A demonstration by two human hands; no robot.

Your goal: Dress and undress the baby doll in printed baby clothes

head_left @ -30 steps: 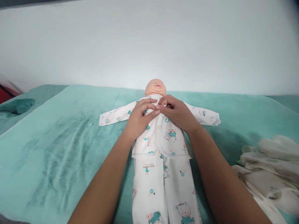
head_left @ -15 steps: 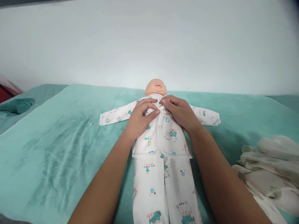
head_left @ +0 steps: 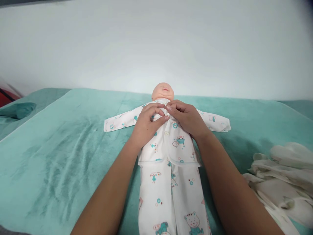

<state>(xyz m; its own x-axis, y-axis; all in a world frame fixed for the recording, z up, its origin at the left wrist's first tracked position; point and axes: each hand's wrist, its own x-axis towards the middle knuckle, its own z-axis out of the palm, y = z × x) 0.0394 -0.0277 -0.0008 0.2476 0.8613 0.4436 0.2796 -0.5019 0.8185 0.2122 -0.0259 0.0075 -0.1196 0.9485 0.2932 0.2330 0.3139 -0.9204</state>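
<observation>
Smooth plastic baby doll (head_left: 162, 91) on its back, head near the far edge of the teal plush sheet (head_left: 73, 137), feet end toward the near edge; sleeves spread flat. It wears a white cotton top with small teal prints (head_left: 168, 147) and matching white printed trousers (head_left: 156, 192). Both hands at the upper chest. Left hand (head_left: 149, 122): grip pinching the top's front placket at a small pale button, thumb uppermost. Right hand (head_left: 187, 117): thumb and forefinger drawn close just beyond; cannot tell whether cloth is caught between. Risks, as judged: thin edge could slip from the left pinch, letting button and hole part; overlap pulled askew could mismatch the fronts; a hard tug might drag the light doll sideways. Crumpled off-white cloth bundle (head_left: 281, 186) near the sheet's near right corner, well apart.
</observation>
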